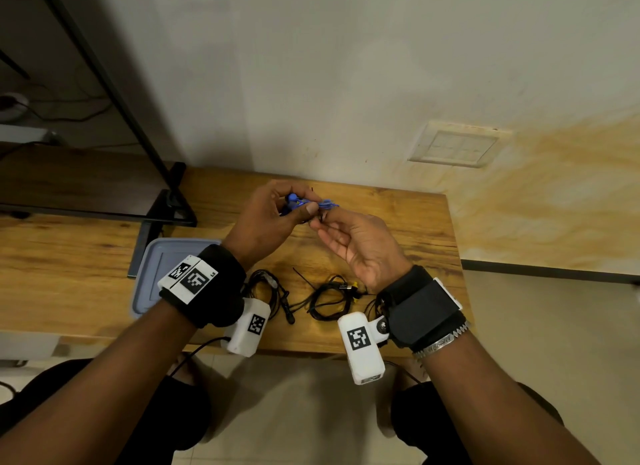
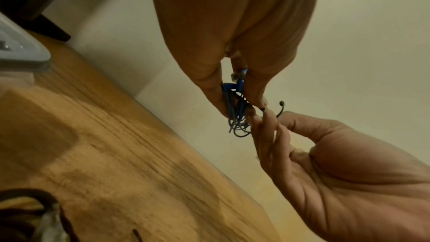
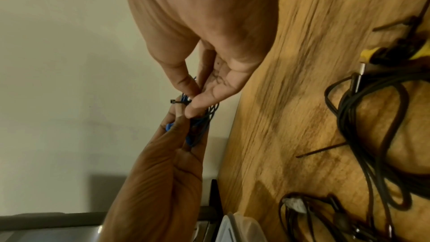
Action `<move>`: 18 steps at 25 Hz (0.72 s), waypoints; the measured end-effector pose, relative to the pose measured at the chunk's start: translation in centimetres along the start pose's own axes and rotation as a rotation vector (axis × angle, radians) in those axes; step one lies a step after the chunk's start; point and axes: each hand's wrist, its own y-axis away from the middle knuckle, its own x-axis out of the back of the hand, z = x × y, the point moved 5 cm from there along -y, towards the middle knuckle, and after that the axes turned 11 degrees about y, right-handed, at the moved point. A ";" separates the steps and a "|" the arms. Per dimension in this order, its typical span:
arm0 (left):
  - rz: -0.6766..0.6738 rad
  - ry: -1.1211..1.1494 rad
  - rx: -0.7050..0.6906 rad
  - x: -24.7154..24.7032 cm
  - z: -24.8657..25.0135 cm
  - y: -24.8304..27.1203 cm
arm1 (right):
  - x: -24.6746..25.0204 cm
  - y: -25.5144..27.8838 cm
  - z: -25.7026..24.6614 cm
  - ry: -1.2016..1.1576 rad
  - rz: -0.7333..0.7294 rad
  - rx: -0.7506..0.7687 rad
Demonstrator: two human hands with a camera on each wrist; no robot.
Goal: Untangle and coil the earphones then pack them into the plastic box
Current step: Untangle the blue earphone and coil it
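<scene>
1. A bundle of blue earphones (image 1: 304, 204) is held above the wooden table (image 1: 398, 236), pinched between the thumb and curled fingers of the left hand (image 1: 266, 222).
2. The loops of blue cable are seen hanging just past the left fingertips (image 2: 221, 106) in the left wrist view.
3. The right hand (image 1: 360, 250) is turned palm up just right of the left one, its thumb and forefinger closed on a thin black tie (image 3: 179, 102) at the bundle; the other fingers are loosely extended.
4. Whether the tie is fully wrapped round the cable cannot be told, as it is small and partly hidden by the fingers.
5. Below the two wrists, black earphones (image 1: 325, 302) are lying in loose coils on the table, with a yellow-tipped piece among them.
6. The plastic box (image 1: 156, 270), with a grey-blue top, is set under and left of the left wrist, well apart from the blue bundle.
</scene>
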 end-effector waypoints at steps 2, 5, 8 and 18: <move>-0.039 0.060 0.005 0.2 0.3 -0.1 | 0.0 -0.1 -0.2 0.031 0.008 0.049; -0.043 0.110 0.029 0.8 0.5 -0.2 | -0.2 0.0 -0.4 0.071 -0.013 0.082; -0.029 0.126 0.030 1.0 0.6 -0.1 | -0.4 0.1 -0.6 0.075 -0.034 0.088; 0.160 0.297 0.097 1.9 -0.6 -0.5 | -0.5 0.4 -0.2 0.197 -0.045 0.007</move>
